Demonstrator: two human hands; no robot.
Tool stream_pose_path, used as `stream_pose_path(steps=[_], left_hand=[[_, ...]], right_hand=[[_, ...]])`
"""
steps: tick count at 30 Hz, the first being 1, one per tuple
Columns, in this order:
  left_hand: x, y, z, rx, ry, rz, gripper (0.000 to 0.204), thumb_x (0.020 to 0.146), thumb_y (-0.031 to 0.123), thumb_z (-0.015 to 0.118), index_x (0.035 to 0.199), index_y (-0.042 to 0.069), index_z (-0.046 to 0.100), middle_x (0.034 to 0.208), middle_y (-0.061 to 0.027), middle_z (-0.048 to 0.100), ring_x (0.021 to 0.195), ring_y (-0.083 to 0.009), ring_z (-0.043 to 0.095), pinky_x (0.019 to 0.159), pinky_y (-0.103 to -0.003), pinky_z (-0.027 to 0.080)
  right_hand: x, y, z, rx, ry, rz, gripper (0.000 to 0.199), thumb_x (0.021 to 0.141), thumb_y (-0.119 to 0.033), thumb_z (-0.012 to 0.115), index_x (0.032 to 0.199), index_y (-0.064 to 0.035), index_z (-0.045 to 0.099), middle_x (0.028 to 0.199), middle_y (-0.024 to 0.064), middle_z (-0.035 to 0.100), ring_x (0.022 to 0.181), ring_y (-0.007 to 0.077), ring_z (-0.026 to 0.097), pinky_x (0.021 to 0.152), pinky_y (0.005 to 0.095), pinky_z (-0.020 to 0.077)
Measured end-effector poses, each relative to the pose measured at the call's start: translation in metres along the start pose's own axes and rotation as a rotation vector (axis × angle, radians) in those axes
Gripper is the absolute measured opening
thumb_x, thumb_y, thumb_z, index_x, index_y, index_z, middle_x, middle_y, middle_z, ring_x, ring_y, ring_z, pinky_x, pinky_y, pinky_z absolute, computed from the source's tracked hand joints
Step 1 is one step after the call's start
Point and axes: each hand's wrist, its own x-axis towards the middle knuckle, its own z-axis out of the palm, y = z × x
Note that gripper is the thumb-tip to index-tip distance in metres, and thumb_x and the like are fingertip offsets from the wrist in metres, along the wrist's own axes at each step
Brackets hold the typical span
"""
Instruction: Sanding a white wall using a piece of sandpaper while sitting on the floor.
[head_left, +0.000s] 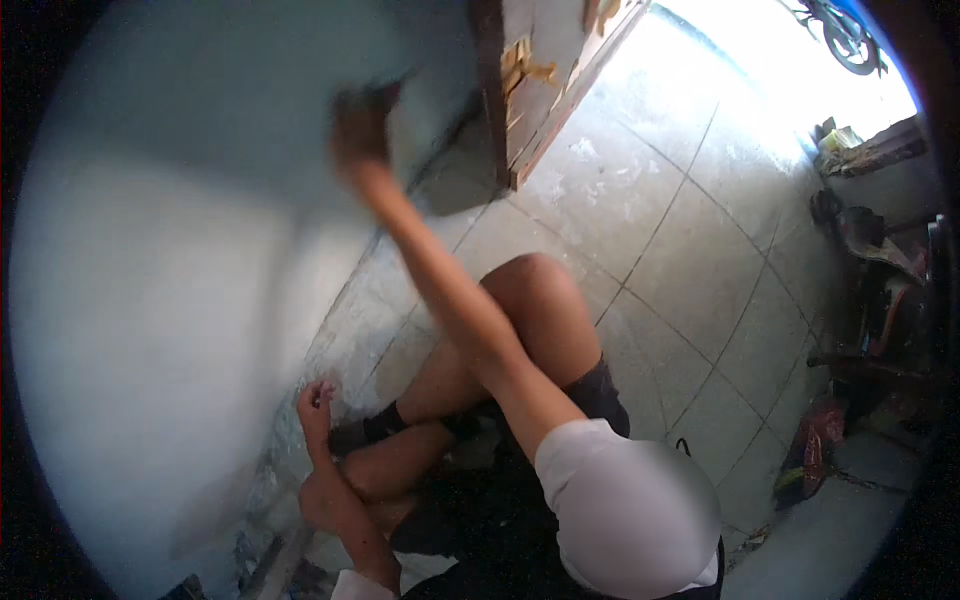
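My right arm reaches far forward and to the left, up against the pale wall [170, 260]. At its end, my right hand [358, 140] is smeared by motion and closed round a dark object [380, 102] whose kind I cannot make out. That object is at or close to the wall's surface; contact is not clear. My left forearm lies by my left knee. Beyond it, my left hand [317, 395] hangs near the foot of the wall, its fingers loosely curled and apart, with nothing seen in them.
I sit low on a tiled floor [660, 300], legs bent in front of me. A door with splintered wood [530, 80] stands ajar ahead. Cluttered items, including a reddish plastic bag [822, 440], line the right side. Outside the bright doorway is a motorbike wheel [850, 42].
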Motion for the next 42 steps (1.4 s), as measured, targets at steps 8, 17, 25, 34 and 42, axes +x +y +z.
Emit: stream_pose_path(steps=[8, 17, 25, 34, 42], left_hand=[[0.004, -0.004, 0.0, 0.02, 0.03, 0.047, 0.031, 0.099, 0.031, 0.065, 0.104, 0.001, 0.07, 0.09, -0.007, 0.072, 0.08, -0.016, 0.068, 0.073, -0.031, 0.054], [0.0, -0.002, 0.0, 0.101, 0.011, 0.074, 0.031, 0.1, 0.031, 0.062, 0.102, 0.001, 0.071, 0.09, -0.008, 0.073, 0.078, -0.0158, 0.069, 0.069, -0.032, 0.055], [0.0, -0.003, -0.002, -0.05, -0.027, 0.052, 0.032, 0.103, 0.028, 0.058, 0.102, -0.002, 0.069, 0.088, -0.0082, 0.071, 0.077, -0.016, 0.066, 0.072, -0.031, 0.052], [0.004, 0.0, 0.001, -0.033, -0.045, 0.061, 0.034, 0.104, 0.028, 0.055, 0.099, -0.002, 0.069, 0.086, -0.0079, 0.07, 0.074, -0.015, 0.064, 0.071, -0.031, 0.052], [0.005, -0.001, -0.002, -0.131, 0.041, 0.076, 0.034, 0.105, 0.025, 0.052, 0.1, -0.004, 0.068, 0.085, -0.0085, 0.069, 0.074, -0.0143, 0.063, 0.069, -0.031, 0.051]], right_hand=[[-0.031, -0.028, 0.027, 0.504, 0.258, -0.055, 0.075, 0.103, -0.036, 0.046, 0.151, 0.0148, 0.018, 0.159, 0.0391, 0.006, 0.149, 0.0534, 0.0, 0.123, 0.0558, 0.0061], [-0.025, -0.072, -0.009, 0.622, 0.021, -0.056, 0.098, 0.101, -0.052, 0.047, 0.149, 0.0197, 0.001, 0.158, 0.0406, -0.008, 0.149, 0.053, -0.009, 0.122, 0.0555, -0.0052], [0.019, 0.003, -0.024, 0.125, -0.007, 0.122, 0.097, 0.102, -0.055, 0.04, 0.148, 0.0219, 0.004, 0.156, 0.044, 0.003, 0.15, 0.0514, 0.002, 0.122, 0.0571, 0.0061], [-0.022, -0.063, -0.011, 0.396, 0.081, 0.039, 0.094, 0.104, -0.048, 0.041, 0.149, 0.0175, -0.009, 0.157, 0.0418, -0.009, 0.149, 0.0501, -0.013, 0.122, 0.0532, -0.0041], [-0.012, -0.063, -0.007, 0.568, 0.135, 0.003, 0.085, 0.106, -0.038, 0.04, 0.151, 0.0155, -0.007, 0.159, 0.0386, -0.011, 0.149, 0.0493, -0.016, 0.121, 0.0558, -0.0042]])
